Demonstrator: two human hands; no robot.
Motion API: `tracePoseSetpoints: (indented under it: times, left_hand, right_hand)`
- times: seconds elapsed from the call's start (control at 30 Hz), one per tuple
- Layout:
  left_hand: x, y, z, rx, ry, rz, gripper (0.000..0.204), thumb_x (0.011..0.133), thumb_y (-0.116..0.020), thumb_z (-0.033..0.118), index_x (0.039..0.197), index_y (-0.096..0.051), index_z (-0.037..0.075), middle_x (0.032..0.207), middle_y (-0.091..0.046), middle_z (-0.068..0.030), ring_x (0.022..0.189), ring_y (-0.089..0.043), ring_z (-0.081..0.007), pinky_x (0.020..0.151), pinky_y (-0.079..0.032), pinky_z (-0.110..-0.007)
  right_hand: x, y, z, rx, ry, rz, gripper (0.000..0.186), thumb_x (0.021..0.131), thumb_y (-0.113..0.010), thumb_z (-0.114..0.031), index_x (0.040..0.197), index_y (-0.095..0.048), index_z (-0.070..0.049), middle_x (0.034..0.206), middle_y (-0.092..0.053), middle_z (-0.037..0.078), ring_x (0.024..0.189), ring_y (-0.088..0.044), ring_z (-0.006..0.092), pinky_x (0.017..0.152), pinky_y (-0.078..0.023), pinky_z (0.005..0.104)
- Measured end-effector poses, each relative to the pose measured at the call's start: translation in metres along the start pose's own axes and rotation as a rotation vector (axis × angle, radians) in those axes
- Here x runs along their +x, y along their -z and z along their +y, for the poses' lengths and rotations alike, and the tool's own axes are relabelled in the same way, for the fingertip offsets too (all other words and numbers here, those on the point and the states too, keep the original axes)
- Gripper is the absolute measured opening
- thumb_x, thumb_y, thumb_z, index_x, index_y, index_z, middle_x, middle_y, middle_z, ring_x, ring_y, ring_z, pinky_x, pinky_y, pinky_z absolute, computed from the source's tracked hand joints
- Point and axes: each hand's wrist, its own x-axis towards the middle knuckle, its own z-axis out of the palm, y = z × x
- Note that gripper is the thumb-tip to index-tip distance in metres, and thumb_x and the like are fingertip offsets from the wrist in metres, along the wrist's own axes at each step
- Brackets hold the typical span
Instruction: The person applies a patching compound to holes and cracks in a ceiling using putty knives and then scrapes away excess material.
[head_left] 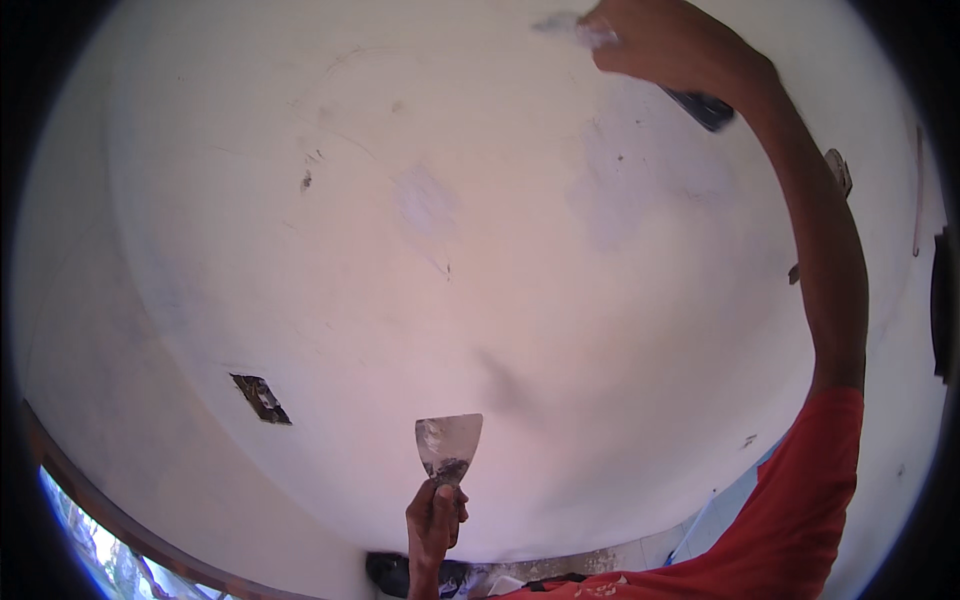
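My left hand [432,525] grips a putty knife [449,440] upright, its metal blade smeared with filler, low in the centre of the view. My right hand [640,35] is raised high at the top right against the pale wall [350,290], closed on a scraper [568,25] with whitish smears; it is blurred. A dark flat object [700,108] shows just behind my wrist, partly hidden by it. Pale lilac patches [620,180] and small scuffs mark the wall around it.
An open wall box [260,398] is at left. A bright window [100,540] lies at lower left. Dark bags [385,570] and blue-tinged tiles [715,525] are along the bottom. A dark object [940,305] is at the far right, below a thin pipe [917,190].
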Motion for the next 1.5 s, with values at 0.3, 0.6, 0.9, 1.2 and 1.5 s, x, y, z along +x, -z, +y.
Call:
tracePoseSetpoints:
  times: [0.3,0.6,0.9,1.2,1.5]
  left_hand:
    - [0.003,0.004,0.010,-0.013,-0.051,-0.068,0.044,0.104,-0.046,0.038,0.092,-0.059,-0.002,0.068,-0.059,-0.0070,0.051,-0.049,-0.0078,0.047,-0.039,-0.024]
    - [0.028,0.018,0.032,-0.159,0.124,-0.430,0.040,0.107,-0.039,0.032,0.093,-0.058,0.000,0.072,-0.062,-0.0089,0.047,-0.052,-0.0080,0.033,-0.029,-0.020]
    - [0.011,0.039,0.036,0.019,0.122,-0.527,0.041,0.105,-0.046,0.037,0.095,-0.060,0.000,0.070,-0.060,-0.0052,0.051,-0.052,-0.0088,0.045,-0.039,-0.023]
    - [0.003,0.017,-0.006,-0.137,0.004,-0.319,0.046,0.105,-0.046,0.041,0.103,-0.060,-0.002,0.081,-0.065,-0.0082,0.062,-0.057,-0.0104,0.051,-0.042,-0.023]
    - [0.005,0.021,-0.021,-0.123,0.265,-0.380,0.043,0.104,-0.044,0.040,0.093,-0.061,0.002,0.075,-0.063,-0.0038,0.061,-0.057,-0.0092,0.052,-0.041,-0.023]
  right_hand:
    - [-0.198,0.000,-0.049,1.122,-0.434,-0.338,0.041,0.096,-0.057,-0.006,0.136,-0.058,-0.007,0.093,-0.065,0.007,0.068,-0.054,0.0103,0.063,-0.049,0.0264]
    - [-0.279,-0.089,-0.205,1.684,-0.451,-0.259,0.041,0.091,-0.061,0.003,0.131,-0.063,-0.007,0.096,-0.066,0.010,0.085,-0.063,0.0171,0.072,-0.052,0.0308]
    - [-0.298,-0.112,-0.230,1.528,-0.347,-0.333,0.048,0.085,-0.061,0.011,0.126,-0.067,-0.014,0.095,-0.064,0.007,0.087,-0.063,0.0208,0.071,-0.052,0.0323]
    - [-0.345,-0.101,-0.285,1.946,-1.046,-0.339,0.027,0.097,-0.056,-0.010,0.119,-0.061,0.006,0.095,-0.069,0.015,0.079,-0.066,0.0188,0.067,-0.053,0.0286]
    - [-0.324,-0.107,-0.276,2.458,-1.095,-0.500,0.019,0.096,-0.056,-0.009,0.106,-0.062,0.005,0.074,-0.066,0.011,0.052,-0.062,0.0145,0.043,-0.046,0.0256]
